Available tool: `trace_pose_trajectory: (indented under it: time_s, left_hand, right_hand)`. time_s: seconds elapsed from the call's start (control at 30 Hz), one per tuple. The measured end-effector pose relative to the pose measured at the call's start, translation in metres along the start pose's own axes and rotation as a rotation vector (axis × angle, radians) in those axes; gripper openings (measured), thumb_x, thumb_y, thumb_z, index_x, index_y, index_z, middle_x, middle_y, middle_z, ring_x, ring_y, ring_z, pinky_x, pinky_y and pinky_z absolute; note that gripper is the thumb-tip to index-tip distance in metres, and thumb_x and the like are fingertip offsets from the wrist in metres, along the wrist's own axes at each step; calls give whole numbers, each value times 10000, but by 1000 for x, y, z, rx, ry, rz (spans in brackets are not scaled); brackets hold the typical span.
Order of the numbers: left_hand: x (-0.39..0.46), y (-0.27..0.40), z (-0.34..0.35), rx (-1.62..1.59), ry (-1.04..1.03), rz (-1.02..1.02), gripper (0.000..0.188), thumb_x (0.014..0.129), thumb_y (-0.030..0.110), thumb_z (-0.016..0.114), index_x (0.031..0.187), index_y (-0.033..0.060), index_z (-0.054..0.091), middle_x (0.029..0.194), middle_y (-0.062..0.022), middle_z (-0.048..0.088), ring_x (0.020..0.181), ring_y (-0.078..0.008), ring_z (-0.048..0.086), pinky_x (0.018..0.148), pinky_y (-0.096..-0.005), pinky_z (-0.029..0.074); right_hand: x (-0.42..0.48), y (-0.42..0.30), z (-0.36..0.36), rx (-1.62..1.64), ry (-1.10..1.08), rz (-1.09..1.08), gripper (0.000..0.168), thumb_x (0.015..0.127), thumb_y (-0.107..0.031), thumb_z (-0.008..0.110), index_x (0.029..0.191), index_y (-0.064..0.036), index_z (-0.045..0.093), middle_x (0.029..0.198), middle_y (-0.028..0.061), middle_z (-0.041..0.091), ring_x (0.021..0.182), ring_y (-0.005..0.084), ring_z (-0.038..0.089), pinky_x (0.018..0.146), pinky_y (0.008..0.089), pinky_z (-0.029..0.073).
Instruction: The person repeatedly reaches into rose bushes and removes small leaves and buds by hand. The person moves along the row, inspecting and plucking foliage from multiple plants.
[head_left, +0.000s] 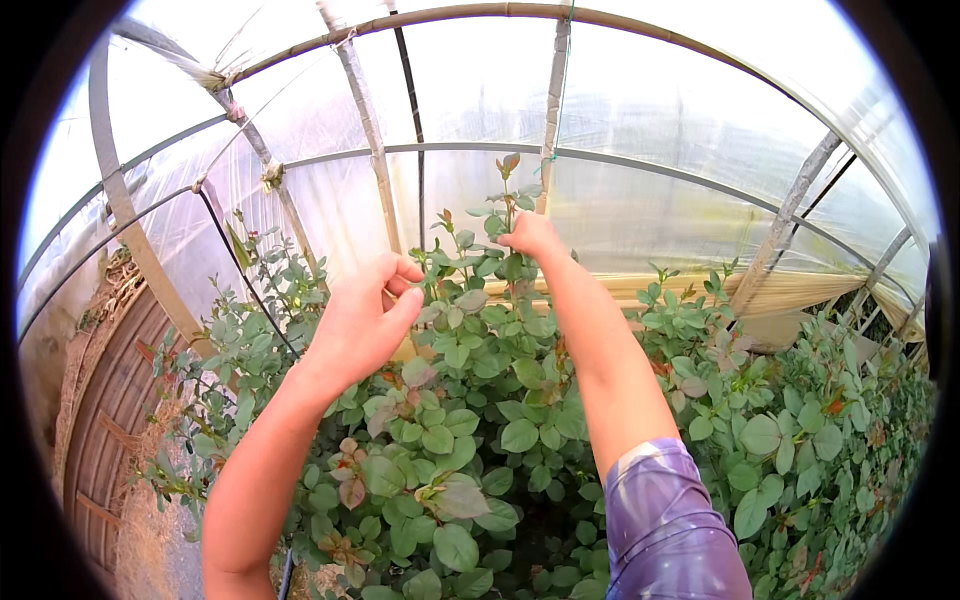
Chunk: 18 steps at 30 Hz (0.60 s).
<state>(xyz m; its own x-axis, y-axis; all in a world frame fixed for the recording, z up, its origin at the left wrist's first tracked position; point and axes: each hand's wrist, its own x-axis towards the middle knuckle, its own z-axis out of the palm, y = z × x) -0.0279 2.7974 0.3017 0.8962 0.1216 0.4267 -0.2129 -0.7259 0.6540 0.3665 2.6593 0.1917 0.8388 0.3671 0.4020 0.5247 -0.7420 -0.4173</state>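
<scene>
Leafy rose bushes (457, 435) fill the space before me. My right hand (529, 234) reaches to a tall rose stem (508, 196) with reddish young leaves at its top; the fingers are curled at the stem, but whether they grip it is hidden by the hand. Lower and to the left, my left hand (379, 304) is raised beside the upper shoots, its fingers bent and thumb near the fingertips. No object shows in it, and a gap remains between thumb and fingers.
Plastic sheeting (645, 210) on bamboo and metal hoops stands behind the bushes. A slanting black pole (244, 266) crosses the foliage at left. More rose bushes (795, 442) spread to the right. Wooden boards (112, 420) border the ground at far left.
</scene>
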Motion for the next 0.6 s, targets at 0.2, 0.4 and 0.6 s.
trace_pose_trajectory:
  time_s: [0.2,0.4,0.6]
  left_hand:
    - [128,-38,78,-105,-197,-166,318,969,47,582,1270,-45,623,1212,-121,708,917,-160,707,760,-303,588]
    - [168,-62,140,86,-155,-52,310,906,111,671,1196,4,694,1138,-113,761,961,-174,724,801,-336,582]
    - [171,-72,149,221,-215,48,246,871,210,761,1049,43,734,957,-92,755,890,-209,709,862,-355,564]
  right_hand:
    - [-32,-14,-9,137,-187,-63,287,766,-261,786,877,3,784,935,247,757,911,413,739,860,470,597]
    - [-80,-2,-51,680,-473,252,152,858,-159,720,847,-7,721,691,83,680,566,151,627,506,318,493]
    - [-116,18,-76,787,-184,171,218,929,-212,711,882,-1,687,710,67,658,571,161,611,522,331,481]
